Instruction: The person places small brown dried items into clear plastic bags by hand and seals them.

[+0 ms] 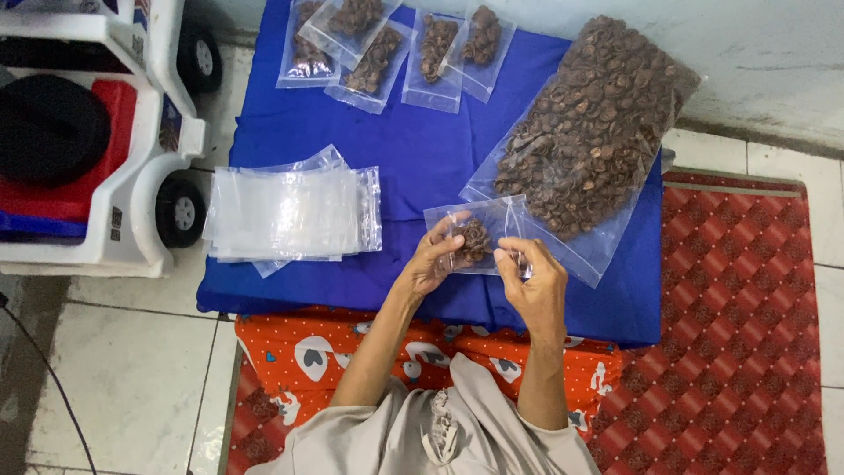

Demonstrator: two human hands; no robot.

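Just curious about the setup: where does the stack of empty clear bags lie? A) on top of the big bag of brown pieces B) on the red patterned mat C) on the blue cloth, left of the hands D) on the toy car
C: the stack of empty clear bags rests on the blue cloth, left of the left hand.

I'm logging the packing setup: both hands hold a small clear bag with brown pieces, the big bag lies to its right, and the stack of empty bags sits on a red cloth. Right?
Not quite. In the head view the stack of empty bags lies on the blue cloth, not a red one. The rest holds.
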